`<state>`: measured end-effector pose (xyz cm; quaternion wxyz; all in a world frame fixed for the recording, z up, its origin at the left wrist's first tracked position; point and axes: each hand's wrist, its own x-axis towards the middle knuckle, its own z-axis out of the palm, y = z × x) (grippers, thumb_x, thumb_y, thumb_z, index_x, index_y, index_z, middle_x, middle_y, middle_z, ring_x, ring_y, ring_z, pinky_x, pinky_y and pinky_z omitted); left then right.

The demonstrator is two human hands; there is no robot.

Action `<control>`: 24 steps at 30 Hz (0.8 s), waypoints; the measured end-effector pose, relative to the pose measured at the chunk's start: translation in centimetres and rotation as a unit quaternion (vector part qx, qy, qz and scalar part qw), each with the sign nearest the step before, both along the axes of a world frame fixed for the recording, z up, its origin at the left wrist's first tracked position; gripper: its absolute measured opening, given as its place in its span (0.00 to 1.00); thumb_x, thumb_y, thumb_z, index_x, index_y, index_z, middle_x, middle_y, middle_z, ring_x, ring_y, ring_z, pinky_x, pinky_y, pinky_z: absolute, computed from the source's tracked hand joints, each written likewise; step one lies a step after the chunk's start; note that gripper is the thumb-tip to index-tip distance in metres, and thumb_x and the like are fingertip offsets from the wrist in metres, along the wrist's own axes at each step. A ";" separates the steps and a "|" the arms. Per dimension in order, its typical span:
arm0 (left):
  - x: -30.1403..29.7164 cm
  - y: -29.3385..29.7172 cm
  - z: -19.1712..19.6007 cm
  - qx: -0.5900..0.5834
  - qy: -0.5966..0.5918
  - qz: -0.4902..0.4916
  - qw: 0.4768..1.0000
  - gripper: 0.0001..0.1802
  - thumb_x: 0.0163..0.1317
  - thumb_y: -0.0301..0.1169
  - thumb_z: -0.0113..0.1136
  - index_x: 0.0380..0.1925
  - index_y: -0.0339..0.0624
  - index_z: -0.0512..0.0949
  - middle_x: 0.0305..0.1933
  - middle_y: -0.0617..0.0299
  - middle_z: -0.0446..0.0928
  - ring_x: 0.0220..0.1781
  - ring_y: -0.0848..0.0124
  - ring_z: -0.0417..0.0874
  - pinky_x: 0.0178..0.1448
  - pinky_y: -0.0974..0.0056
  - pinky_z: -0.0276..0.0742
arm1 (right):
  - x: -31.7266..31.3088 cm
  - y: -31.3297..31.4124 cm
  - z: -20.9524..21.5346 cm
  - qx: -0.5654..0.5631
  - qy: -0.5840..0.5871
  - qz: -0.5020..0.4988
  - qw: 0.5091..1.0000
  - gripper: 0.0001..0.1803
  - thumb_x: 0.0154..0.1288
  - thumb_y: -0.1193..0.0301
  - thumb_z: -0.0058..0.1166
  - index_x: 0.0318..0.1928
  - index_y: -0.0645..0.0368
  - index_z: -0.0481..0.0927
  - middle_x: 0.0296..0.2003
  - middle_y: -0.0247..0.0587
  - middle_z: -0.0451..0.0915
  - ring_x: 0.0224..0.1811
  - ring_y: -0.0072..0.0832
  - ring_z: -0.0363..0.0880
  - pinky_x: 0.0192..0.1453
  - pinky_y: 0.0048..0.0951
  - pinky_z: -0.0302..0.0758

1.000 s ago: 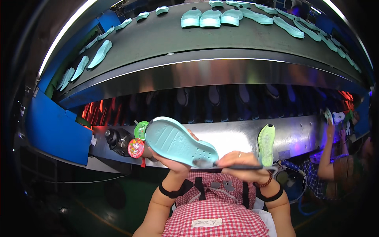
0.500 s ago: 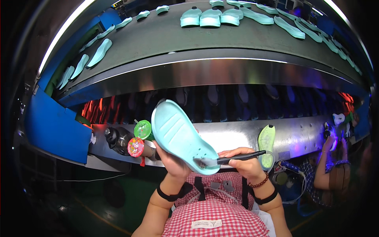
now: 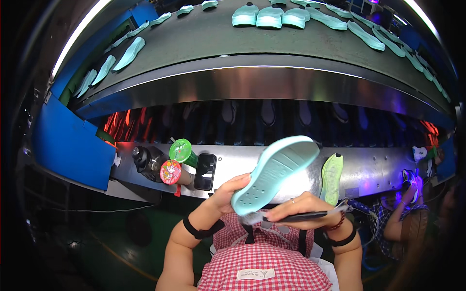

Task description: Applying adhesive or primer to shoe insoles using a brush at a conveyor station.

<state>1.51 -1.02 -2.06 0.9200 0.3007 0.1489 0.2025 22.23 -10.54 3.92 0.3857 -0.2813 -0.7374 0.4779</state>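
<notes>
Conveyor (image 3: 233,43): wide grey belt is carrying mint soles along its curved steel edge.
Sole (image 3: 274,172): ridged teal rubber, now tilting toward the right, toe higher than before.
Left hand (image 3: 228,194): fingers are gripping the sole's heel.
Right hand (image 3: 298,208): fingers are pinching a dark brush (image 3: 296,217), bristles touching the heel.

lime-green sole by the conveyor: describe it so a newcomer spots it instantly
Start at the shiny steel ledge that runs below the long curved conveyor belt. To the right of the pale teal sole held in the left hand, one lime-green sole leans upright against the ledge. It is the only yellow-green one; every sole on the belt is teal.
</notes>
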 end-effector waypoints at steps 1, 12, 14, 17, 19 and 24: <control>-0.1 0.0 0.1 -0.018 0.049 -0.034 0.998 0.30 0.58 0.39 0.45 0.56 0.30 0.58 0.48 0.49 0.71 0.47 0.64 0.76 0.48 0.62 0.74 | 0.5 0.1 0.3 -0.002 0.000 0.002 1.000 0.12 0.50 0.78 0.57 0.39 0.61 0.78 0.38 0.45 0.79 0.40 0.34 0.79 0.46 0.28 0.75; -0.7 0.4 2.2 0.014 0.133 -0.140 0.981 0.32 0.57 0.40 0.48 0.56 0.29 0.59 0.54 0.49 0.67 0.51 0.67 0.72 0.53 0.65 0.68 | 3.0 1.1 1.1 0.033 -0.069 -0.018 0.997 0.15 0.48 0.79 0.56 0.41 0.57 0.78 0.40 0.42 0.79 0.42 0.35 0.78 0.43 0.27 0.75; -1.3 0.9 1.9 0.055 0.163 -0.132 0.976 0.31 0.57 0.41 0.48 0.55 0.28 0.60 0.53 0.48 0.68 0.50 0.66 0.73 0.53 0.65 0.68 | 2.6 0.4 0.6 0.031 -0.093 -0.003 0.995 0.15 0.48 0.79 0.56 0.41 0.57 0.78 0.40 0.43 0.78 0.42 0.34 0.78 0.44 0.27 0.75; -2.4 0.7 0.8 0.015 0.174 -0.064 0.983 0.31 0.57 0.42 0.46 0.53 0.27 0.63 0.51 0.48 0.70 0.49 0.65 0.74 0.53 0.65 0.69 | 2.9 -0.5 0.5 -0.010 -0.134 0.029 0.990 0.14 0.49 0.80 0.56 0.40 0.59 0.78 0.41 0.44 0.78 0.43 0.34 0.78 0.47 0.28 0.74; -3.3 0.8 0.6 0.029 0.162 -0.061 0.985 0.31 0.56 0.42 0.47 0.52 0.27 0.64 0.51 0.48 0.70 0.49 0.64 0.74 0.52 0.64 0.69 | 2.9 -0.3 -0.2 0.017 -0.032 -0.052 0.998 0.13 0.51 0.81 0.54 0.40 0.60 0.78 0.41 0.44 0.78 0.44 0.34 0.77 0.50 0.29 0.74; -4.4 1.4 1.5 0.135 0.072 -0.032 0.988 0.28 0.59 0.42 0.42 0.51 0.28 0.65 0.47 0.48 0.72 0.45 0.65 0.76 0.49 0.66 0.71 | 2.1 -0.9 -1.1 0.056 -0.069 -0.082 0.993 0.12 0.47 0.82 0.57 0.36 0.60 0.80 0.39 0.44 0.79 0.41 0.33 0.79 0.40 0.22 0.75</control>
